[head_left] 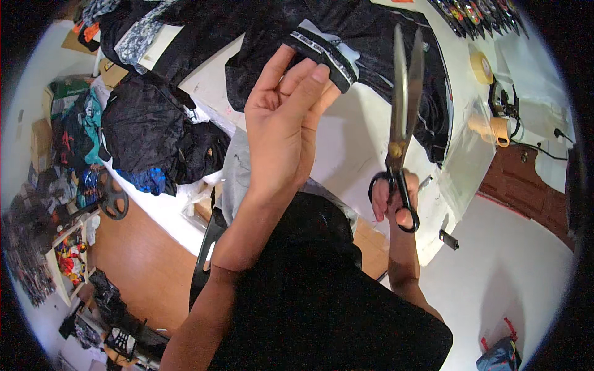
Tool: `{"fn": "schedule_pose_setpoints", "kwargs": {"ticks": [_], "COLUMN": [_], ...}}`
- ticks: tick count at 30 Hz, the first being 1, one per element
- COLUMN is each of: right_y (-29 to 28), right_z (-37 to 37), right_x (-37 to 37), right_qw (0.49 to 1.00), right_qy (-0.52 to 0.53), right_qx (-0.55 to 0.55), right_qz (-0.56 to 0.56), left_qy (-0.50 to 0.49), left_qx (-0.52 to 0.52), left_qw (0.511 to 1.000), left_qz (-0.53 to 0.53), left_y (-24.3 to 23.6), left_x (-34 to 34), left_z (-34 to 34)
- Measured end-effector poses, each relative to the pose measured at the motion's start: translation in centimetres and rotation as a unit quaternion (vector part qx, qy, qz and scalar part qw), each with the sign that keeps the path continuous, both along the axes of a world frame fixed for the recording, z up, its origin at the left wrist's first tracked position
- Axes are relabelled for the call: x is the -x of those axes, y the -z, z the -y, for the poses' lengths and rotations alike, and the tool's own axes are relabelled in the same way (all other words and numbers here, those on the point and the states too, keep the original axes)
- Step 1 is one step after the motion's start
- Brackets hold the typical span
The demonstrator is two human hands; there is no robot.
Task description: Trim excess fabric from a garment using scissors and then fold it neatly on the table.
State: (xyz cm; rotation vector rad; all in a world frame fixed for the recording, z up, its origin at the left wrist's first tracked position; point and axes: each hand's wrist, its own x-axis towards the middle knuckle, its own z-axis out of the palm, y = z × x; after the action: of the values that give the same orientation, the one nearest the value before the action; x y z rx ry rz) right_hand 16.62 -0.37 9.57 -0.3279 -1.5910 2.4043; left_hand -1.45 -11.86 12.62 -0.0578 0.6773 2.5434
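Scissors (397, 152) in right hand (411, 188), filled crate (58, 281)

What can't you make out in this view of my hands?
All in the head view:
- Left hand: some fingertips, hidden behind the band.
- Right hand: partly covered by the scissors.
- Blue item: cut off by the lower edge.
- Bright bits, far left: too small to identify.
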Motion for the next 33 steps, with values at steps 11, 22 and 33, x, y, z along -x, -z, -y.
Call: {"fn": "schedule_pose_setpoints", "kwargs": {"ticks": [11, 22, 33], "right_y": [1.2, 0.9, 1.0], "right_z": [-1.1, -1.1, -1.0], "right_x": [-1.4, -0.9, -1.1], "right_qw": [0.992, 0.993, 0.995], "right_qy": [-0.118, -0.109, -0.093], "right_qx": [-0.037, -0.04, -0.04], "right_qz": [0.007, 0.013, -0.008], "left_qy": [-0.026, 0.012, 0.016], "left_qx": [-0.099, -0.07, -0.091], "left_qw": [0.994, 0.996, 0.995], "left_qz": [-0.03, -0.06, -0.042], "left_y": [-0.2, -0.1, -0.1], "left_x": [0.9, 0.7, 0.4], "left_z": [-0.3, 0.3, 0.5]}}
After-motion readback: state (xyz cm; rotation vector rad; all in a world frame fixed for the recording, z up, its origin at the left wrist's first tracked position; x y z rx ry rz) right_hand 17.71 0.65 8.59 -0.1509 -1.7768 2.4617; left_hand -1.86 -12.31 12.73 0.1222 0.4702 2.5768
